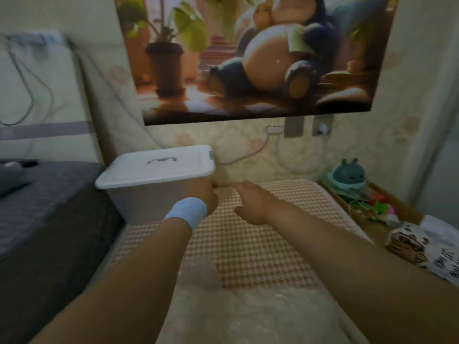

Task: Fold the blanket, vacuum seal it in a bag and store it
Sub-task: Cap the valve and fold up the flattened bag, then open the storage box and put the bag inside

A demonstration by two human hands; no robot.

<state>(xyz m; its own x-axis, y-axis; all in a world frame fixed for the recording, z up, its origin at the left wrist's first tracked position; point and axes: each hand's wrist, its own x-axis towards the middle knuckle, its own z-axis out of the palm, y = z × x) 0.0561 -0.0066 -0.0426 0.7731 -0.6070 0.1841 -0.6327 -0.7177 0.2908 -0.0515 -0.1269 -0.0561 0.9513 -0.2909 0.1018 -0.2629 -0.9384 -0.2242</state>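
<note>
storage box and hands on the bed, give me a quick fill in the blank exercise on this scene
1. The storage box is ____ in colour.
2. Its lid is ____, not off.
3. The wristband on the left hand is ____.
4. The teal plush toy sits to the ____ of the checked fabric.

Missing words: white; on; blue; right
</note>
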